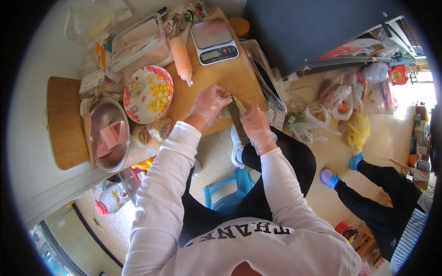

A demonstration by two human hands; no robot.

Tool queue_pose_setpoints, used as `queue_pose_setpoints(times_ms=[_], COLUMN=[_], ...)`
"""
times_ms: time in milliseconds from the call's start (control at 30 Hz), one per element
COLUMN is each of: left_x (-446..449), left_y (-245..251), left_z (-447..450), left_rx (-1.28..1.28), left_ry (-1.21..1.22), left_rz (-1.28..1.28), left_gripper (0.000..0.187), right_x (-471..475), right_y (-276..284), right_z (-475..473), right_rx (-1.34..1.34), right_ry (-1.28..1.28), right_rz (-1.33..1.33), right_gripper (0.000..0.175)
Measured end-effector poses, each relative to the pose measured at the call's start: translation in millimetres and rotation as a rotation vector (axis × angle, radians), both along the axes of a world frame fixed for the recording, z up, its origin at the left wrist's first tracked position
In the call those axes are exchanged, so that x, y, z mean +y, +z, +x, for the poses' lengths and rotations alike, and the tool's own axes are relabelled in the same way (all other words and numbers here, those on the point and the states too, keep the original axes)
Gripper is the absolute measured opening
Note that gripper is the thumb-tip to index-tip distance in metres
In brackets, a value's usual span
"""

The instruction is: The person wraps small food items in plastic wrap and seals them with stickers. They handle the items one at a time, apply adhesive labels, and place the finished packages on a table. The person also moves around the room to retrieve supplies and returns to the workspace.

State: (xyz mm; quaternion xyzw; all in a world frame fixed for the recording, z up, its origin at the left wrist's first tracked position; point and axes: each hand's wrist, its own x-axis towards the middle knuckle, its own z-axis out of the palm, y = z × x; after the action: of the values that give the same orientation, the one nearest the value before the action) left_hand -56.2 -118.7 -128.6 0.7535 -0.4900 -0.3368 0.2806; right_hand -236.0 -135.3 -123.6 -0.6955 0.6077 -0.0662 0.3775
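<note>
My left hand (pixel 209 103), in a clear plastic glove, pinches the upper end of a dark strip that looks like seaweed (pixel 238 122). Beneath the strip is a pale, speckled block of rice (pixel 226 113), partly hidden by it and my fingers. My right hand (pixel 255 122), gloved the same way, has its fingertips at the strip's right edge, against the rice. The strip's lower end hangs past the front edge of the wooden table (pixel 212 77).
A kitchen scale (pixel 214 41), a squeeze bottle of orange sauce (pixel 181 58), a plate (pixel 138 119) with corn and a steel bowl (pixel 117 151) with pink slices share the table. Bags lie on the floor at right, near another person's legs (pixel 366 196). A blue stool (pixel 226 200) is below.
</note>
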Motion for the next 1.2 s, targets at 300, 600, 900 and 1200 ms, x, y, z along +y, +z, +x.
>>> queue_pose_setpoints(times_ms=[300, 600, 900, 1200], left_x=[-19.0, -22.8, -29.0, -33.7], left_y=[-5.6, -4.7, 44.9, 23.5], left_z=[11.5, 13.0, 0.4, 7.0], left_rx=[0.195, 0.126, -0.172, -0.031], left_ry=[-0.114, -0.137, -0.282, -0.277], left_rz=[0.198, 0.255, 0.523, 0.607], left_gripper=[0.044, 0.047, 0.047, 0.046], right_x=[8.0, 8.9, -3.2, -3.4], right_y=[2.8, 1.6, 4.5, -12.1], right_z=[2.2, 4.7, -8.7, -0.4], right_rx=[-0.065, -0.020, -0.047, -0.092], right_ry=[0.043, 0.061, 0.095, 0.071], right_rz=[0.038, 0.119, -0.125, -0.119], right_gripper=[0.058, 0.062, 0.032, 0.025])
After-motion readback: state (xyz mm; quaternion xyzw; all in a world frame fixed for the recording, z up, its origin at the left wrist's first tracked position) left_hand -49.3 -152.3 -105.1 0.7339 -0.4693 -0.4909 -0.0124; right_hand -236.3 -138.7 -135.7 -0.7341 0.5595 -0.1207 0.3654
